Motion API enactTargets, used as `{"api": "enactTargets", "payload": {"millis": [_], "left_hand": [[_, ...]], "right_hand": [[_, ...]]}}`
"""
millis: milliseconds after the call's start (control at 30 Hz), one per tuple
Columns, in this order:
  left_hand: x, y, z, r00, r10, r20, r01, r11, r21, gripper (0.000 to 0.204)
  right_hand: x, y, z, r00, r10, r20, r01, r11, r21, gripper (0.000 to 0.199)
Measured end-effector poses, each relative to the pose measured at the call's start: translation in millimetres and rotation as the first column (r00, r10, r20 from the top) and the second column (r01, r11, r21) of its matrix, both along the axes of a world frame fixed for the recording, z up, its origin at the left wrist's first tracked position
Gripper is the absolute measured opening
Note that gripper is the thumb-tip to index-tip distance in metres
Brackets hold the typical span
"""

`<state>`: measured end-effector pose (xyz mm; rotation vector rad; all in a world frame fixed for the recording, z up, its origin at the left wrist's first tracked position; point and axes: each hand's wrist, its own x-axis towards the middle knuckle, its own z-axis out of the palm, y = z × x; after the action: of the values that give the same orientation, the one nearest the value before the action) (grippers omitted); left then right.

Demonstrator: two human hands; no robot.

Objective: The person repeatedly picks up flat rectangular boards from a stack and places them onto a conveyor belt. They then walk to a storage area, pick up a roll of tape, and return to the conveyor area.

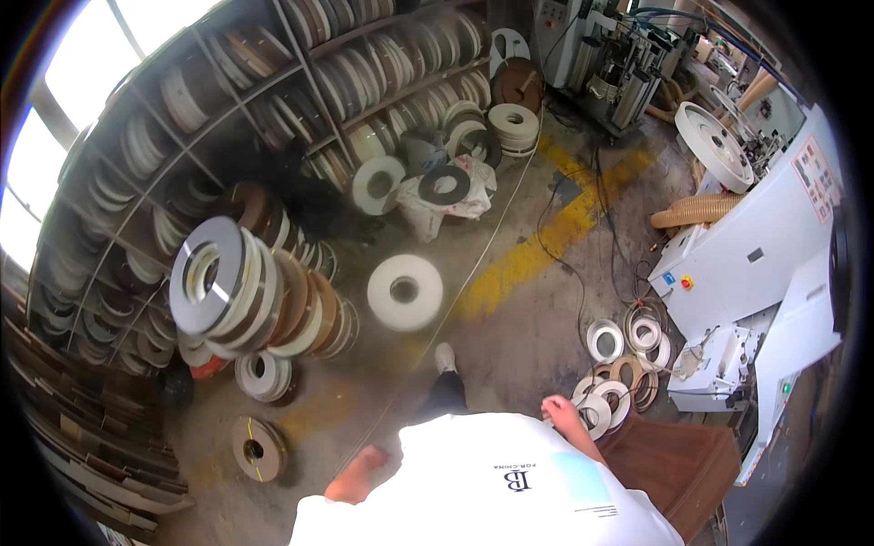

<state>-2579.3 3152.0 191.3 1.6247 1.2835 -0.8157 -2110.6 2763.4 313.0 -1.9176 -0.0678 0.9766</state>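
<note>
A white roll of edge banding (405, 291) hangs blurred above the concrete floor (510, 337) just ahead of the person's white shoe (444, 357), its flat face and dark centre hole turned up toward the camera — it touches neither hand and seems to be in the air, though the blur makes that hard to judge. A thin pale strip (482, 255) trails past it across the floor toward the shelves. The right hand (563, 414) hangs beside the hip with fingers loosely curled, holding nothing, just above a cluster of small white and brown coils (619, 364) lying flat on the floor. The left hand (360, 475) sits low against the white shirt (501, 482), partly hidden, so whether it is open or closed cannot be told. To the left a tall stack of grey, white and brown rolls (246, 296) leans on its side, with a brown roll (258, 448) lying flat nearer the camera. Behind, curved shelving (273, 100) is packed with more rolls on edge. On the right stands a white machine (774, 246) bearing a reddish rectangular label (815, 173) high on its panel, a small blue square sticker and a red button on a yellow base (686, 282) lower down. A worn yellow stripe (555, 237) crosses the floor.
</note>
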Motion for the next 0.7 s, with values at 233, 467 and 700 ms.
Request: {"api": "enactTargets", "payload": {"millis": [233, 467, 700], "left_hand": [[337, 234, 30, 0.935, -0.048, 0.351, 0.006, 0.993, 0.121, 0.049], [636, 333, 116, 0.832, -0.253, 0.493, 0.213, 0.968, 0.136, 0.043], [703, 327, 66, 0.59, -0.784, 0.192, 0.79, 0.61, 0.065, 0.062]], "right_hand": [[53, -54, -77, 0.958, 0.275, 0.081, -0.217, 0.881, -0.421, 0.027], [162, 2, -115, 0.95, 0.168, 0.262, -0.072, 0.938, -0.339, 0.031], [450, 196, -55, 0.955, 0.152, 0.255, -0.096, 0.971, -0.22, 0.027]]}}
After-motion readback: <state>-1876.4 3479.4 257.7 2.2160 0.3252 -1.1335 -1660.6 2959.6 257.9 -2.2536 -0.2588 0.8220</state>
